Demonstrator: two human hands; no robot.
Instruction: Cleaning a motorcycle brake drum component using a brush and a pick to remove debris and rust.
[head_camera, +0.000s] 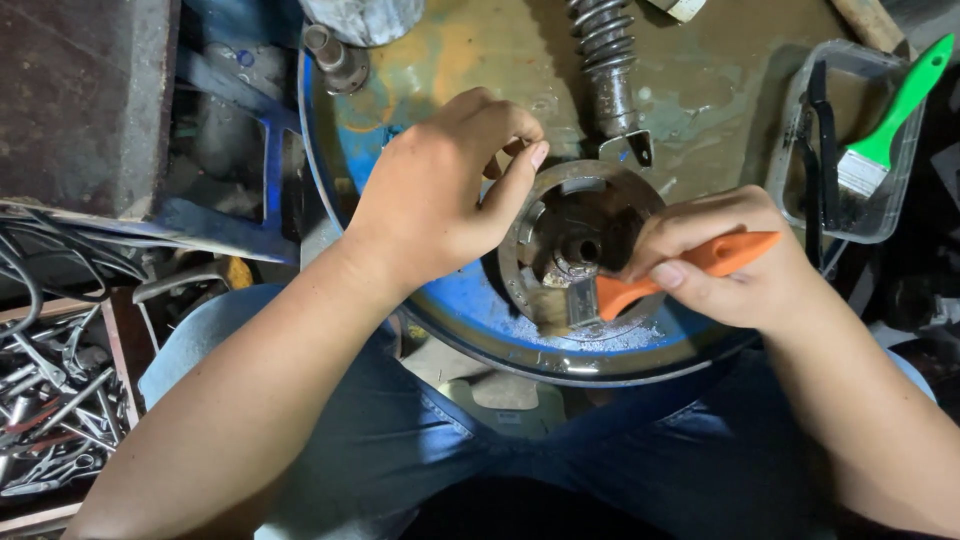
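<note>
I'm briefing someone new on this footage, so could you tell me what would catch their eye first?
At centre, the right hand works an orange-handled brush into a round metal hub, which the left hand steadies on a blue drum top. At upper right, a green-handled brush lies in a clear tray.

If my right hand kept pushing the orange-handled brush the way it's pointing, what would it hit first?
The right hand aims the orange-handled brush down-left, bristles at the round metal part. Going on, it would probably meet that part's inner rim wall first, then the blue drum top. Depth is hard to judge.
</note>
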